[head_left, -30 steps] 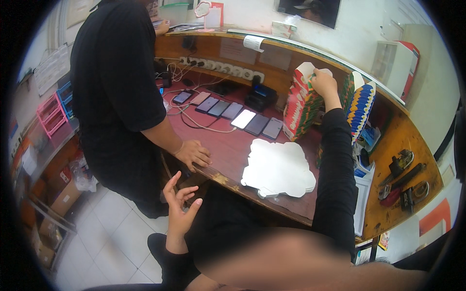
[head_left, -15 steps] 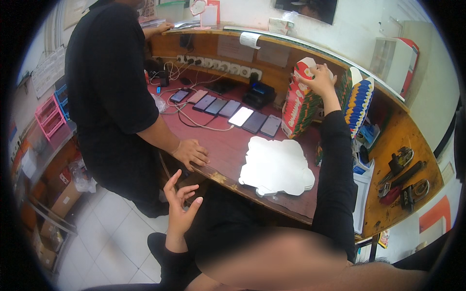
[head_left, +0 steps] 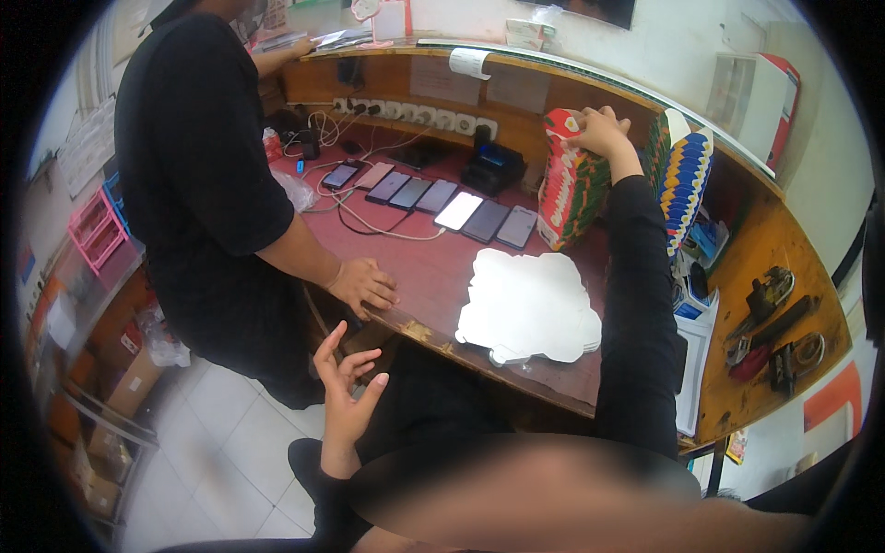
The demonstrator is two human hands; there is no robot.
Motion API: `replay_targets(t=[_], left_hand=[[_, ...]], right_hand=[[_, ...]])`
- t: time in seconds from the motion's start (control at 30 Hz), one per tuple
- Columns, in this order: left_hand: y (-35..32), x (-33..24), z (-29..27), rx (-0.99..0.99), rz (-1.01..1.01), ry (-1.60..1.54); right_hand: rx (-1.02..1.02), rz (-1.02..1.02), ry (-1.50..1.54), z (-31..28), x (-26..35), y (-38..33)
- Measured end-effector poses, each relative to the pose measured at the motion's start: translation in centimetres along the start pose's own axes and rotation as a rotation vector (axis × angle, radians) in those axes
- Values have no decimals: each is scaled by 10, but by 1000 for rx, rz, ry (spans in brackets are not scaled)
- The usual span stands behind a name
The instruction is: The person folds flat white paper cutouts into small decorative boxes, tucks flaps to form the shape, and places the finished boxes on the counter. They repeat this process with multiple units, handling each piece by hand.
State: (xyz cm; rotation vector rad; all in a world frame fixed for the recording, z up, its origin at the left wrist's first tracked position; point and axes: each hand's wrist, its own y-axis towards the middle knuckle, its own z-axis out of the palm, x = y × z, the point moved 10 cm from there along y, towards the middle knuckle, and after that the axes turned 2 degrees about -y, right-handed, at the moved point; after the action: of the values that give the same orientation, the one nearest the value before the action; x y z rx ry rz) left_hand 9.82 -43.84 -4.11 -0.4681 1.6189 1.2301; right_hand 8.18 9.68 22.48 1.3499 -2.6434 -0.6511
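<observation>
My left hand (head_left: 352,396) is raised off the table's front edge, fingers spread and curled a little, with nothing in it. My right arm reaches to the back right, where my right hand (head_left: 606,136) grips the top of a tall stack of nested red and green cardboard cartons (head_left: 573,194). Some of its fingertips are hidden behind the stack's top. Just right of that arm stand more nested cartons, blue, yellow and white (head_left: 687,189). On the table nearer to me lies a pile of flat white card pieces (head_left: 530,304) with wavy edges.
Several phones (head_left: 458,212) lie in a row on the red tabletop (head_left: 406,267), with cables around them. Behind are a black device (head_left: 493,170) and a row of sockets (head_left: 415,114). A person in black (head_left: 198,175) stands at left, one hand (head_left: 366,284) on the table edge. Padlocks (head_left: 784,359) lie at right.
My right hand has shifted slightly at the top of the red and green stack, which looks more pressed together. The view has tilted a little. My left hand stays raised.
</observation>
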Motion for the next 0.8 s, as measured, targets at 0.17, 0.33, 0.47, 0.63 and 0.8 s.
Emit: replay_targets(t=[0.17, 0.33, 0.47, 0.63, 0.8], left_hand=[[-3, 0, -7, -31, -8, -30], [-4, -1, -11, -33, -19, -33], [-3, -1, -11, -36, -21, -47], [1, 1, 0, 5, -19, -47], [-1, 0, 6, 15, 0, -18]], right_hand=[[-20, 28, -5, 5, -1, 0], [-668, -84, 25, -32, -1, -40], [-872, -286, 41, -30, 1, -68], [-863, -387, -13, -19, 6, -60], [-719, -394, -29, -4, 12, -45]])
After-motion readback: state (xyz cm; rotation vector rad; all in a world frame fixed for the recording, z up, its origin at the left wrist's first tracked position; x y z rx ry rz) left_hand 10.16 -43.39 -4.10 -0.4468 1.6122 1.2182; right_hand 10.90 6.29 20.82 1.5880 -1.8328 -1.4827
